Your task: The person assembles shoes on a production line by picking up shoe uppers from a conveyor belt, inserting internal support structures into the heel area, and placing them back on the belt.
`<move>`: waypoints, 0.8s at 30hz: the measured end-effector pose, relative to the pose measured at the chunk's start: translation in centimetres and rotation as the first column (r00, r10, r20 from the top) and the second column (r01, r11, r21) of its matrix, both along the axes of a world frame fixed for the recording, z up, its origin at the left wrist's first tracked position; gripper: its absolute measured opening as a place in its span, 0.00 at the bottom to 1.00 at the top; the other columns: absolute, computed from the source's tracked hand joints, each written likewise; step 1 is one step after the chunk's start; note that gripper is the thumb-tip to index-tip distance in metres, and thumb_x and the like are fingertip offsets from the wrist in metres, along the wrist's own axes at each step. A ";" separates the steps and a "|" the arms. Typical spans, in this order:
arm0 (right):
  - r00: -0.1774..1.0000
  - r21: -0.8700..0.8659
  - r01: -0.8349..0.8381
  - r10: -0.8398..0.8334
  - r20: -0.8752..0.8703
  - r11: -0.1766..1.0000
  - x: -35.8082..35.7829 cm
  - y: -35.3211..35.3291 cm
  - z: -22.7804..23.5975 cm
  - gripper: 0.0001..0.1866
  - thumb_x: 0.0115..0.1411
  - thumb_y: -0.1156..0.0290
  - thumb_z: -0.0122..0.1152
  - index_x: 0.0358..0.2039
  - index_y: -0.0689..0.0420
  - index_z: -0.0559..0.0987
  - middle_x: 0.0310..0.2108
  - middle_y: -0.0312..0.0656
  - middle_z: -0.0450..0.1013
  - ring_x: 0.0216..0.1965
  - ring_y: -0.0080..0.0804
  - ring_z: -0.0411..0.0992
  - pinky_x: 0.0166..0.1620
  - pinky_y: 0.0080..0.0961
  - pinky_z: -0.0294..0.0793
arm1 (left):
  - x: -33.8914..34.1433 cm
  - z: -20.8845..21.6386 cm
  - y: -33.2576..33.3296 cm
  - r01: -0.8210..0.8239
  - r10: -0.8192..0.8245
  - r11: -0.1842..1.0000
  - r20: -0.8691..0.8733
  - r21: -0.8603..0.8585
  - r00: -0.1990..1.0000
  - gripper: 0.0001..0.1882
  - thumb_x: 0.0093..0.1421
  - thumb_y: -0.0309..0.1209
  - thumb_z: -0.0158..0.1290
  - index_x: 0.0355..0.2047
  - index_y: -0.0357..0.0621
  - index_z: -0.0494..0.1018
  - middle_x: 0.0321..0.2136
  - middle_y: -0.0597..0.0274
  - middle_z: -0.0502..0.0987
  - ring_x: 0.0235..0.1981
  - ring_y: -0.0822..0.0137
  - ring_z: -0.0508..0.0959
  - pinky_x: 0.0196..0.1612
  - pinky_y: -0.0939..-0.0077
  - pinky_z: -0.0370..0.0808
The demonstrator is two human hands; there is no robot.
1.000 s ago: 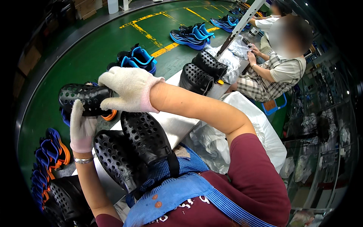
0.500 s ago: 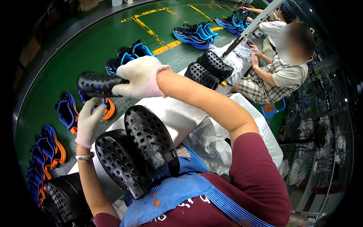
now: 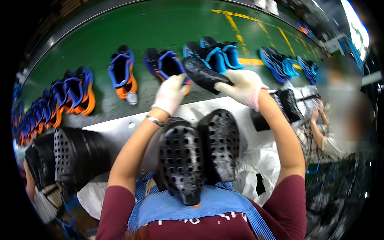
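Note:
My right hand point(image 3: 242, 86), in a white knit glove, grips one end of a black foot-shaped form point(image 3: 202, 75) with holes in it. The form is raised and slants across the light-blue shoes beyond. My gloved left hand point(image 3: 170, 96) is left of it, fingers bent and blurred, overlapping the front of a blue-and-orange shoe point(image 3: 168, 64); whether it touches the shoe I cannot tell. Directly before my chest stand two black perforated boot-shaped forms, the left one point(image 3: 182, 160) and the right one point(image 3: 220, 144), perforated faces toward me.
A metal table point(image 3: 120, 128) runs across in front of me. More black forms stand at left point(image 3: 84, 156) and right point(image 3: 288, 106). Blue-and-orange shoes point(image 3: 74, 92) and light-blue shoes point(image 3: 276, 62) line the green surface point(image 3: 160, 24). Crumpled white plastic point(image 3: 260, 164) lies at right, near a seated person point(image 3: 332, 144).
The view has swung, so my hands and the forms appear farther right. My right hand still grips the black form; my left hand is now over a blue-and-orange shoe in the picture.

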State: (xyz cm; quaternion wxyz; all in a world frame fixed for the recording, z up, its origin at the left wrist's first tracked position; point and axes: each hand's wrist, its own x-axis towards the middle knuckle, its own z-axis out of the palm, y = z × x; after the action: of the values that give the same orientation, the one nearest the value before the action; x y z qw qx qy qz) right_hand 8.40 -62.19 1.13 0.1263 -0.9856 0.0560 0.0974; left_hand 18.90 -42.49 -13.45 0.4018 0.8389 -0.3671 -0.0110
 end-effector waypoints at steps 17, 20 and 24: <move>0.920 -0.134 -0.185 0.124 -0.372 0.974 12.8 4.7 1.1 0.31 0.56 0.44 0.53 0.39 0.64 0.81 0.34 0.57 0.77 0.37 0.49 0.77 0.44 0.35 0.74 | -0.6 -1.7 0.9 -0.081 0.078 0.994 -0.042 -0.067 0.996 0.11 0.60 0.35 0.54 0.41 0.45 0.75 0.38 0.52 0.76 0.39 0.49 0.78 0.41 0.57 0.77; 0.925 -0.174 -0.252 0.184 -0.333 0.952 14.3 6.1 -1.3 0.31 0.57 0.44 0.51 0.40 0.63 0.82 0.38 0.57 0.78 0.42 0.52 0.77 0.48 0.36 0.75 | -0.2 -1.6 0.9 -0.072 0.076 0.994 -0.044 0.077 0.996 0.11 0.61 0.37 0.54 0.38 0.44 0.75 0.37 0.51 0.76 0.39 0.49 0.78 0.41 0.57 0.77; 0.921 -0.261 -0.305 0.214 -0.326 0.916 14.4 8.9 -4.3 0.25 0.60 0.49 0.50 0.38 0.59 0.82 0.37 0.53 0.79 0.41 0.50 0.78 0.47 0.38 0.77 | 0.6 -1.8 1.0 -0.008 0.043 0.971 -0.140 0.241 0.989 0.14 0.60 0.42 0.55 0.37 0.45 0.79 0.35 0.51 0.79 0.39 0.49 0.79 0.43 0.56 0.76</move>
State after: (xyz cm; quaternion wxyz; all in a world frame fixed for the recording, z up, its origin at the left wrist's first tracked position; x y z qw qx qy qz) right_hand 22.77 -53.32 -3.19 -0.0518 -0.9665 -0.0442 0.2475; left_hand 19.50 -41.53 -15.30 0.3233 0.8829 -0.3221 -0.1104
